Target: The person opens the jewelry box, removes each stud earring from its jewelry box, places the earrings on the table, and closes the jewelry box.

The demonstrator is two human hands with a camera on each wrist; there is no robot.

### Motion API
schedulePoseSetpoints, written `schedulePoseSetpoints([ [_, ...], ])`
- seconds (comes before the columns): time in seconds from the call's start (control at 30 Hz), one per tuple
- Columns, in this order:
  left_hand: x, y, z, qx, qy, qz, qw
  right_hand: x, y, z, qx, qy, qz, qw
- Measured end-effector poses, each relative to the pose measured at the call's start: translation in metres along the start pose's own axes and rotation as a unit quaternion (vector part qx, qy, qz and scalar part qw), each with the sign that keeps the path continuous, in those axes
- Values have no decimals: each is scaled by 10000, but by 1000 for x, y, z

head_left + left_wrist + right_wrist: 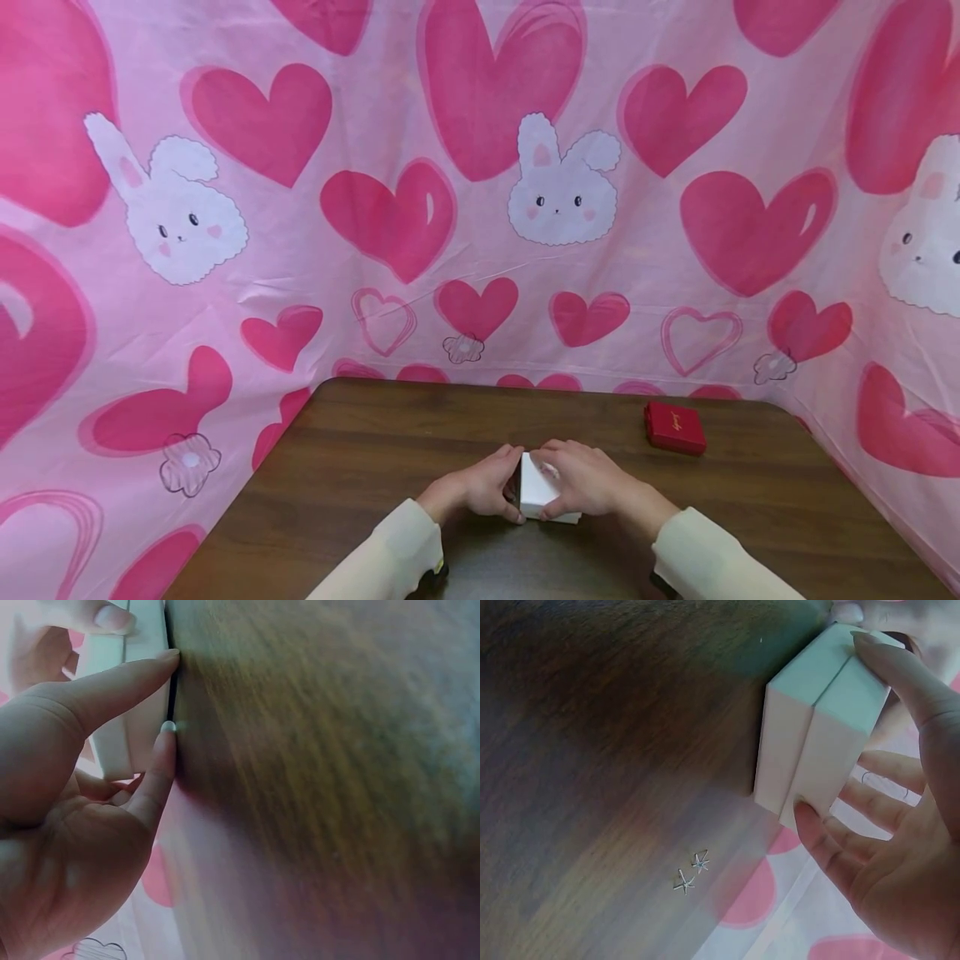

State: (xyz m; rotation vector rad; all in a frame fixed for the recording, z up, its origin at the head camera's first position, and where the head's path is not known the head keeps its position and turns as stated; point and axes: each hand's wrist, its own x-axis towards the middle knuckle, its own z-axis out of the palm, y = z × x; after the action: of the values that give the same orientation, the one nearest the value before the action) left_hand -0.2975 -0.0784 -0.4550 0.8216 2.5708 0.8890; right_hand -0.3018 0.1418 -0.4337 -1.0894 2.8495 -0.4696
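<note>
A small white box [537, 483] stands on the brown table between both hands, a seam parting its lid from its base. My left hand [495, 483] holds it at the left side, thumb and fingertips low along its edge, close over the wood. From the right, my right hand [585, 479] grips the lid [840, 712], with the thumb on one face and a finger at the opposite end. Two small silver star-shaped pieces of jewelry [684, 883] lie on the table beside the box in the right wrist view; the head view does not show them.
A red box [675, 428] with gold lettering sits at the back right of the wooden table [390, 442]. Behind and beside the table hangs a pink cloth [465, 258] printed with hearts and rabbits.
</note>
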Motion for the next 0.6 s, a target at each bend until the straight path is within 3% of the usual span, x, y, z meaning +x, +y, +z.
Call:
schedulePoseSetpoints([
  [0.6,2,0,1,-108,91,40,9999,0,2,-4,131,-7,134,9998],
])
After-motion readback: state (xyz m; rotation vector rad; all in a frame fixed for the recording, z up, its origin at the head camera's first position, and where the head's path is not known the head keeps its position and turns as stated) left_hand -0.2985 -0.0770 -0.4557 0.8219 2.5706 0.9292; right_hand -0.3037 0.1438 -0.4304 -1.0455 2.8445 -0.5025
